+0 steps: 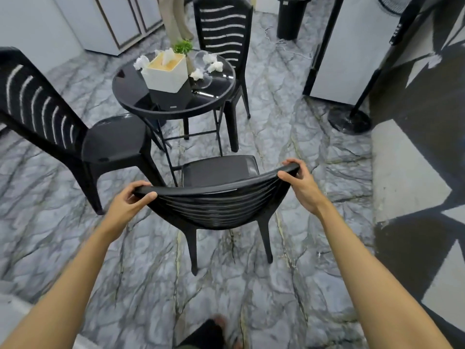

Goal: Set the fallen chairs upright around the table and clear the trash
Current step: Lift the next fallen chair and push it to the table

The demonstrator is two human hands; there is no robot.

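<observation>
Black plastic chair was held at the top rail of its backrest by both hands. Left hand was clamped on the rail's left end, thumb on the near face, fingers curled over the top. Right hand was clamped on the right end the same way, fingers hooked over the rail. This near chair stood upright on the marble-pattern floor, seat toward the round table; its front edge sat just beside the table's legs.

Second black chair stood upright left of the table, seat facing it. Third black chair stood upright on the far side, seat tucked under the table edge. All three chairs in view were on their legs.

Table top was dark glass. On it sat a white square tissue box with a tan top; one tissue stuck up out of its slot. A small green plant showed just behind the box; its pot was hidden. Crumpled white tissues lay on the right side of the top, one more wad at the box's far-left corner. A clear glass bowl-like item was near the wads, shape hard to make out.

Black trash bin stood on the floor well beyond the table, top cropped; contents not visible.
</observation>
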